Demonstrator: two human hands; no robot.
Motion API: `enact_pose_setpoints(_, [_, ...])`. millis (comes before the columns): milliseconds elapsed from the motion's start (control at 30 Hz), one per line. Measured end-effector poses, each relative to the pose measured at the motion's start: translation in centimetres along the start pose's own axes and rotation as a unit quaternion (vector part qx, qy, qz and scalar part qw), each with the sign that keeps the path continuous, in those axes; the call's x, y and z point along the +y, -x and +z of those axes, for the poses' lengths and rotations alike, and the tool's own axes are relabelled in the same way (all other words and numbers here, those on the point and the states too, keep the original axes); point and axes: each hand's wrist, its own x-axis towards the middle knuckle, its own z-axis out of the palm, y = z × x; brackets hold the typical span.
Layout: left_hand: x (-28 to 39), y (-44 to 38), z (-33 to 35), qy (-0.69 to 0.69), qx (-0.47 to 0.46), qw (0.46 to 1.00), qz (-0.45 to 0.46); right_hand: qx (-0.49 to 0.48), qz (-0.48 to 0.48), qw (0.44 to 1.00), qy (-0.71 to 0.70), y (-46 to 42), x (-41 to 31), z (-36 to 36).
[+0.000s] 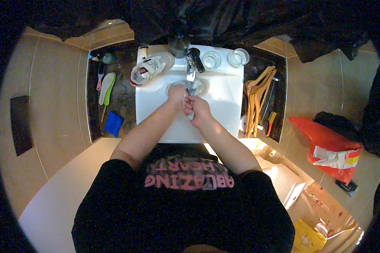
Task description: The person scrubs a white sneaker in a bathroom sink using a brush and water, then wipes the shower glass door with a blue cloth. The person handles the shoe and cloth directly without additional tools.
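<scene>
Both hands are together over the white washbasin (pixel 158 121), just below the metal faucet (pixel 191 71). My right hand (pixel 199 109) is closed around a small pale, partly translucent object (pixel 190 116), too hidden to name. My left hand (pixel 177 95) is touching it or very near, under the running water; what its fingers hold cannot be seen. A white and grey sneaker with a dark red heel lining (pixel 152 69) lies on the basin's back left corner. Two clear glasses, one by the faucet (pixel 211 60) and one at the right corner (pixel 238 58), stand on the rim.
Left of the basin, the dark counter (pixel 126 91) bears a green and white insole (pixel 107 88), a pink-handled brush (pixel 99 80) and a blue cloth or sponge (pixel 114 124). Wooden hangers (pixel 256 98) and a red-handled brush (pixel 271 123) lie on the right. A red bag (pixel 332 142) hangs farther right.
</scene>
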Motion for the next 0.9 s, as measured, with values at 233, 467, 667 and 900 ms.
enact_pose_setpoints(233, [0.2, 0.8, 2.0, 0.138, 0.039, 0.988, 0.058, 0.015, -0.224, 0.973, -0.048, 2.4, -0.9, 2.0])
enact_pose_setpoints(467, [-2.2, -2.9, 1.8, 0.138, 0.052, 0.981, 0.125, 0.047, -0.321, 0.944, 0.056, -0.8, -4.0, 4.7])
enact_pose_setpoints(667, [-3.1, -4.5, 0.8, 0.156, 0.031, 0.981, 0.111, 0.095, -0.36, 0.923, 0.098, -1.6, -3.1, 4.0])
enact_pose_setpoints(900, [-5.1, -6.9, 0.1, 0.127, 0.069, 0.984, 0.104, 0.062, -0.329, 0.938, 0.084, -1.3, -2.0, 1.4])
